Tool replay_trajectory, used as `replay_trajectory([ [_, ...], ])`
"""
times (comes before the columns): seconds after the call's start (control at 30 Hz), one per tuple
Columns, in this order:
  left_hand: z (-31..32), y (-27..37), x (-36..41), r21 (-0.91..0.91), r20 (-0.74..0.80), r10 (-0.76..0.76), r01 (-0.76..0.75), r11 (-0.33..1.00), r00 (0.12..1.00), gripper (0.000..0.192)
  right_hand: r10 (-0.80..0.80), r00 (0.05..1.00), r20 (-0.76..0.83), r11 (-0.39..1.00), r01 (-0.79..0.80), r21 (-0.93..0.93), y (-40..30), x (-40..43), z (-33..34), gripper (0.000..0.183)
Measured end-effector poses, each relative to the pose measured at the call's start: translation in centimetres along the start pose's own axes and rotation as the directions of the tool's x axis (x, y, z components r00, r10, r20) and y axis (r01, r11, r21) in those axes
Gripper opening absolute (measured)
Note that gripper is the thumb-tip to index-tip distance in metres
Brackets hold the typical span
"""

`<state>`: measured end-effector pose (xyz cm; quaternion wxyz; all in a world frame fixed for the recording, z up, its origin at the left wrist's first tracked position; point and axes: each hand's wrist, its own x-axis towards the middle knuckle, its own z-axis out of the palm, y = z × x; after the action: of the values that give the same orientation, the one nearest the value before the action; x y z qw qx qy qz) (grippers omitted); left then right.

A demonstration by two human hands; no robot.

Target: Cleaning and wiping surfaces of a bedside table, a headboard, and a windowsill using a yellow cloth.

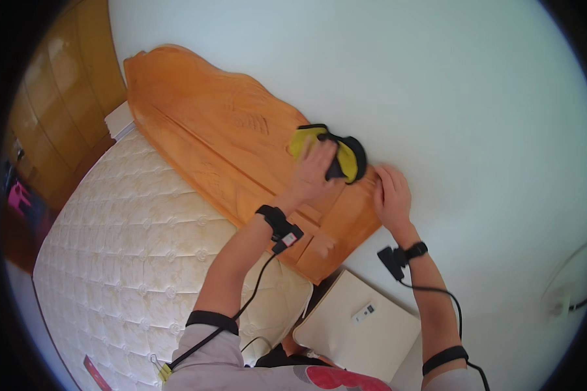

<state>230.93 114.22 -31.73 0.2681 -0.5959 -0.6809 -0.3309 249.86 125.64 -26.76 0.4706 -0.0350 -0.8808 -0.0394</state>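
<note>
My left hand (315,168), blurred, lies over a yellow and black cloth item (347,161) with dark edging. Its fingers press the cloth against the upper part of an orange-brown wooden headboard (210,117). The item's exact kind is hard to tell. To the right, my right hand (393,198) touches the headboard's edge near the wall, fingers close together and bent. Whether those fingers grip the edge is not clear. Carved lines and raised panels run along the headboard's face.
A quilted cream mattress (146,244) lies against the headboard. A pale bedside table (362,322) holds a white remote control (363,313). The white wall (445,122) rises behind. Wooden cupboard doors (73,73) stand at far left. Black cables (254,293) run from both wrists along my arms.
</note>
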Motion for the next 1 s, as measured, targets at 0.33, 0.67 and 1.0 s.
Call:
replay_trajectory([
  [0.33, -7.8, -21.1, 2.3, 0.161, -0.367, -0.361, 0.441, 0.883, 0.857, 0.068, 0.042, 0.998, -0.043, 0.998, -0.043, -0.034, -0.4, 0.3, 0.7, 0.026],
  [0.67, 1.2, -11.3, -2.9, -0.093, -0.116, -0.249, 0.239, 0.967, 0.962, 0.085, 0.068, 0.998, 0.017, 0.993, -0.066, -0.095, -0.2, 0.3, 0.7, 0.023],
  [1.0, -8.1, -31.5, 5.3, 0.045, -0.560, -0.397, 0.506, 0.862, 0.727, 0.057, 0.061, 0.993, 0.101, 0.991, -0.049, -0.124, -1.3, 0.7, 0.4, 0.023],
])
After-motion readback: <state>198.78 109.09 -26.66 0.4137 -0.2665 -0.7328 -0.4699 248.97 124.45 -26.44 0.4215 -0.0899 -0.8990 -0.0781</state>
